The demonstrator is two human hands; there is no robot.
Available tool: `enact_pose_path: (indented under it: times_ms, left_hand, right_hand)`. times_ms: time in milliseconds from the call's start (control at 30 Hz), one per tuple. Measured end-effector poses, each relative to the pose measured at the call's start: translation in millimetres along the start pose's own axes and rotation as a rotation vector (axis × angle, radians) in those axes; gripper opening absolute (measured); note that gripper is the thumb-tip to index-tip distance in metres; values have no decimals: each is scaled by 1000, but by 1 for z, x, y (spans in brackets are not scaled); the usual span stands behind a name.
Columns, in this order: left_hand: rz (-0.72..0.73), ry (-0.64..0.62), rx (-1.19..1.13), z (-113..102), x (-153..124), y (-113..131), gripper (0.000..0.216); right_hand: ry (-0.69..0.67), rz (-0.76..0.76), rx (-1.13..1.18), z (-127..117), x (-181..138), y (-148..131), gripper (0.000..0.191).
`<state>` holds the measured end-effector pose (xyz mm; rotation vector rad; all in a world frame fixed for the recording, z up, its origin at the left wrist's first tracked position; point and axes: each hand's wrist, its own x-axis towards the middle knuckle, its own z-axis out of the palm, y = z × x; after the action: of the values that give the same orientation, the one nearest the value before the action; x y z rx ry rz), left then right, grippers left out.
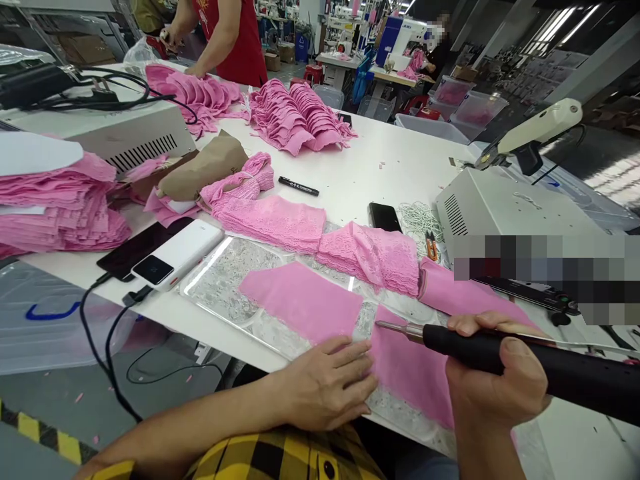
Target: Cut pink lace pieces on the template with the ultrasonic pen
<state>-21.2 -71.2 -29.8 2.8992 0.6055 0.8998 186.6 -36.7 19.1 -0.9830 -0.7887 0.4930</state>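
My right hand (493, 383) is closed around a black hot-knife tool (540, 363), its metal tip pointing left at the gap between two pink fabric pieces. My left hand (325, 380) lies flat, fingers stretched out, on the edge of the nearer pink fabric piece (410, 367). A second pink piece (303, 300) lies to the left on a clear glass plate (220, 280). Stacks of pink lace (370, 257) sit just behind the plate.
A white power bank (175, 257) and a phone (135, 250) lie left of the plate, cables hanging off the table edge. A black phone (384, 217), marker (299, 186), small snips (431, 245) and white machine box (505, 207) are behind. A person in red (235, 40) works at the far end.
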Motion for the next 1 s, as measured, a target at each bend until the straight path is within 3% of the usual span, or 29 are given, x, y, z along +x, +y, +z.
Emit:
enact_pose_path:
  times_ms: [300, 733, 1000]
  left_hand:
    - [26, 91, -12, -1, -2, 2, 27]
    - [29, 113, -44, 3, -3, -1, 27]
    - [14, 85, -30, 3, -4, 1, 29]
  right_hand:
    - [71, 101, 83, -8, 8, -4, 16]
    - [-80, 133, 144, -15, 0, -2, 17]
    - [-98, 124, 139, -14, -3, -1, 14]
